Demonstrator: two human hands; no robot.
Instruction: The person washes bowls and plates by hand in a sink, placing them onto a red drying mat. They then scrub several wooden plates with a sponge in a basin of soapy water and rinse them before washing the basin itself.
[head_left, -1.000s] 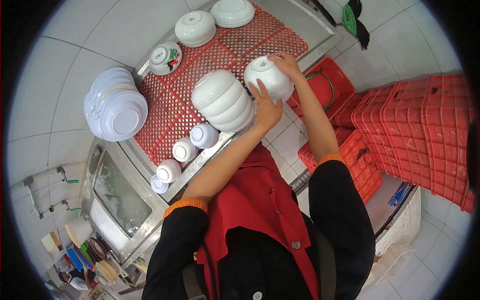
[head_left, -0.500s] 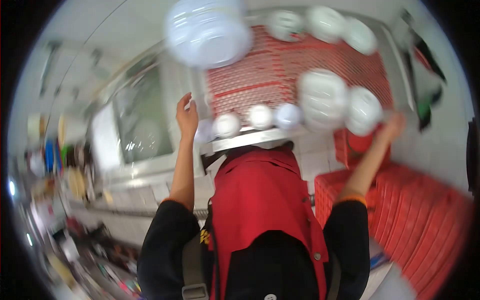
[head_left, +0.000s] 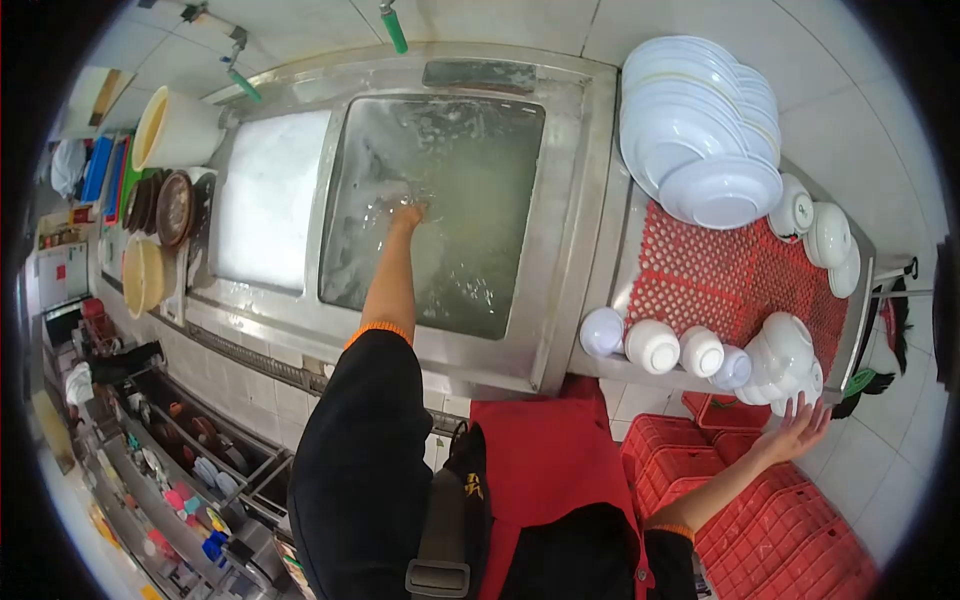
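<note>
My left hand [head_left: 406, 216] reaches into the cloudy water [head_left: 470, 200] of the middle sink [head_left: 565, 230]. Its fingers are below the surface, so I cannot see whether they grip anything. My right hand [head_left: 797, 430] is open, fingers spread, just in front of a cluster of white bowls [head_left: 780, 352] at the rack's right end. Whether the fingertips touch the lowest bowl is hard to tell. Several small white cups and bowls [head_left: 652, 347] line the near edge of the red perforated mat [head_left: 700, 265].
Stacked white plates [head_left: 685, 120] stand at the mat's back left, with bowls [head_left: 828, 235] along its far side. A foam-filled basin [head_left: 270, 195] adjoins the sink on the left. Red crates [head_left: 760, 510] are piled below the right arm. Green-handled taps [head_left: 394, 30] hang above the sink.
My view has swung left towards the sink. The left hand has gone from above the counter edge into the water. My right hand stays near the bowls at the right end.
</note>
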